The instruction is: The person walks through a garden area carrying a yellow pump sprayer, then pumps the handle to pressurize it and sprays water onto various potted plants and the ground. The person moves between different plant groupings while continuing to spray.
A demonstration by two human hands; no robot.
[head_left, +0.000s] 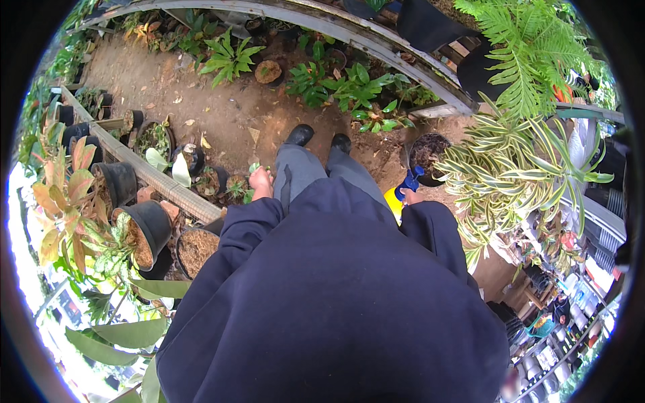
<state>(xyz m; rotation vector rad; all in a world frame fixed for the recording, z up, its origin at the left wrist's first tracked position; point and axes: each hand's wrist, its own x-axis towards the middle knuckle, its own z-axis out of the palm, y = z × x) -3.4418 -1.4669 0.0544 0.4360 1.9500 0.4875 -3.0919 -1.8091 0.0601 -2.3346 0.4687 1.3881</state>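
Observation:
At my right side, my right hand (412,197) is closed around the blue head of a spray bottle (393,201), whose yellow body is partly hidden by my sleeve. A black pot of dark soil (429,153) stands on the ground just beyond the bottle. My left hand (262,180) hangs beside my thigh with its fingers curled, above small potted plants (236,187). A bit of green leaf shows at its fingertips; whether the hand holds it cannot be told.
Variegated long-leaved plants (494,166) crowd the right. A wooden rail (146,169) with tilted black pots (146,229) runs along the left. Ahead, leafy plants (347,85) line a metal-edged bench (352,35). Dry leaves lie on the dirt path (201,101).

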